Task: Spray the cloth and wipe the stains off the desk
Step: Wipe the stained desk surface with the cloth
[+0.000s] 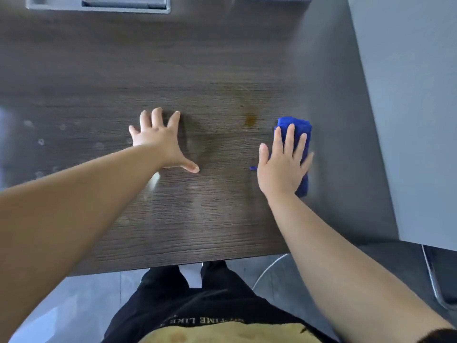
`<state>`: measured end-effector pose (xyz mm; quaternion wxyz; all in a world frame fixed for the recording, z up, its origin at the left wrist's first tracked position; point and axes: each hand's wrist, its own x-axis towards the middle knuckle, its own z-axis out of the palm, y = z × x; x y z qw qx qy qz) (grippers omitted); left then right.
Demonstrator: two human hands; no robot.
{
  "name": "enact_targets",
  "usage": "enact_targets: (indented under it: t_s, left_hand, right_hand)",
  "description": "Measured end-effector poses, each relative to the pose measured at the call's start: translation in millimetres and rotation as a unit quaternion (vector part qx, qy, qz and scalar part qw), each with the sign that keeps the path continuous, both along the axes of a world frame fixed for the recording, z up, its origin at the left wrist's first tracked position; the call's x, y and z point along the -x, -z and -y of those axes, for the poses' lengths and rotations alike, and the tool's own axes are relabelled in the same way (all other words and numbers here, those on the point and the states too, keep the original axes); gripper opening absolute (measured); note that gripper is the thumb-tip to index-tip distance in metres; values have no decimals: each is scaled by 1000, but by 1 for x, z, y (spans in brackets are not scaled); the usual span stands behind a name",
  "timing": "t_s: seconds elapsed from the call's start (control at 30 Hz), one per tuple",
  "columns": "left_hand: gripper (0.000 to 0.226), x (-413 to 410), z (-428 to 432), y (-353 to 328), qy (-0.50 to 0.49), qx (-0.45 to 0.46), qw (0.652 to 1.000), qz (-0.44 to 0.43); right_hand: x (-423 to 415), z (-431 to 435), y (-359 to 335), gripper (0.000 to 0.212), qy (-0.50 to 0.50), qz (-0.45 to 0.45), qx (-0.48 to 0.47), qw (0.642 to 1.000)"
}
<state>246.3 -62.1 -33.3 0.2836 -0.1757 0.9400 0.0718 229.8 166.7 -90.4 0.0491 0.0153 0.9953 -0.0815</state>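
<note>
A folded blue cloth (300, 131) lies on the dark wood-grain desk (123, 70), right of centre. My right hand (282, 164) presses flat on the cloth with straight fingers. A brown stain (251, 118) marks the desk just left of the cloth's far end, with a fainter smear trailing beyond it. My left hand (160, 142) rests flat on the desk with fingers spread, left of the stain. No spray bottle is in view.
A grey cable tray (99, 6) is set into the desk's far edge. A grey partition panel (408, 95) borders the desk on the right. Pale droplet marks (40, 142) dot the desk's left side. The desk's front edge is close to my legs.
</note>
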Motion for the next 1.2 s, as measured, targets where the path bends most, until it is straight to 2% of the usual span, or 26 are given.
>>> enact_targets:
  t_s: [0.03,0.1,0.17,0.2,0.23,0.3,0.37,0.43,0.47,0.5,0.57,0.67,0.73,0.77,0.8,0.87,0.9,0.97,1.0,1.07,1.13,1.2]
  left_hand:
    - [138,1,1,2,-7,-3,1000,10]
    - [139,3,2,4,-9,-8,1000,13]
    - [138,4,2,3,-6,-8,1000,13]
    - [138,5,2,4,-5,-8,1000,14]
    - [138,5,1,4,-4,-7,1000,16]
    - [137,7,1,4,-1,-2,1000,23]
    - [135,8,1,3,-1,1,1000,29]
    - [135,9,0,3,-2,3,999,33]
    - [135,10,0,3,-1,5,999,34]
    - [136,10,0,3,0,6,999,35]
    - [136,10,0,3,0,6,999,32]
    - [137,9,1,4,0,5,1000,28]
    - [138,9,1,3,1,3,1000,30]
    - [138,9,1,3,1,1,999,33]
    - [138,9,1,3,0,-2,999,34]
    - [137,9,2,2,-3,-6,999,38]
    - [137,9,1,2,-6,-8,999,39]
    - [138,8,1,2,-5,-4,999,39]
    - [138,8,1,3,-5,-2,999,40]
    - [138,9,2,3,-8,-4,999,39]
    - [138,8,2,3,-9,-3,999,37]
    - [138,8,2,3,-8,-3,999,39]
  right_hand:
    - [-10,10,1,56,-21,-7,-6,1000]
    - [-36,8,0,57,-168,-26,-18,985]
    - [-47,-17,2,53,-331,-30,-17,943]
    - [-41,-31,2,52,-379,-29,-11,925]
    - [-30,-41,1,51,-387,-28,-11,922]
    - [3,-43,-1,51,-311,-38,-14,950]
    - [41,-18,-4,52,-159,-15,-10,987]
    - [68,18,-4,55,-37,15,-9,999]
    - [70,37,-5,57,-22,27,-12,999]
    - [64,50,-4,58,-53,24,-14,998]
    - [32,57,-1,58,-200,-15,-14,980]
    - [-3,21,-1,54,-420,-21,-20,907]
    - [17,-7,-1,52,-473,-28,-26,880]
    - [33,-14,0,51,-454,-36,-35,890]
    - [51,-13,-1,51,-402,-37,-35,914]
    - [83,8,-2,50,-234,-12,-22,972]
    - [92,26,-2,51,-152,-4,-16,988]
    - [92,62,-1,55,-74,14,-19,997]
    - [84,74,0,56,-98,9,-20,995]
    - [56,73,1,57,-244,-27,-8,969]
    - [39,42,2,55,-438,-33,-16,898]
    - [56,4,1,52,-562,-24,-27,827]
